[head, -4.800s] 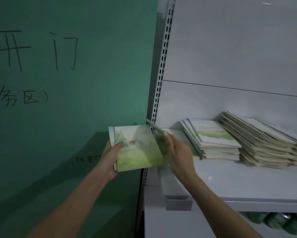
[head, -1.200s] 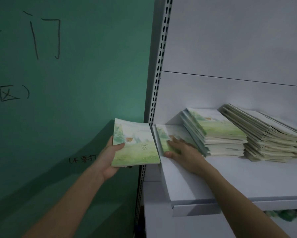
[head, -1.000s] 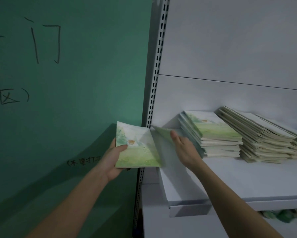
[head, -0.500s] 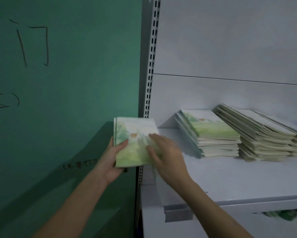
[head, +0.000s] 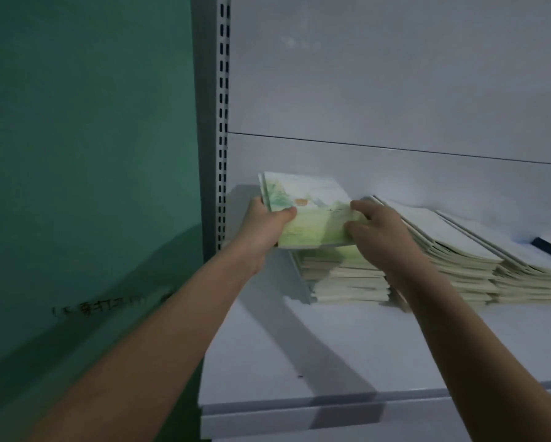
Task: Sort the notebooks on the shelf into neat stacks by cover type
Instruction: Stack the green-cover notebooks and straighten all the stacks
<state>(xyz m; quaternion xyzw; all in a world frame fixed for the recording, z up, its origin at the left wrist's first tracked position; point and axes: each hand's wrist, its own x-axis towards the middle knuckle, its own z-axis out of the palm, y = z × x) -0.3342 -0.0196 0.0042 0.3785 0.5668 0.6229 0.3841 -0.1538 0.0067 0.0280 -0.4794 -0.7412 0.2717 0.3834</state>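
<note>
Both hands grip a bundle of green-cover notebooks [head: 309,215]: left hand [head: 264,224] on its left edge, right hand [head: 379,231] on its right. The bundle sits directly above the matching stack [head: 347,275] (long edge running away from the person), so lowering comes next.

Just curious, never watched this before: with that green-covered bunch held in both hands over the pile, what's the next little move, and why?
Probably lower the bunch onto the green-cover stack beneath and square it: both the left hand and right hand grip it just above matching covers.
</note>
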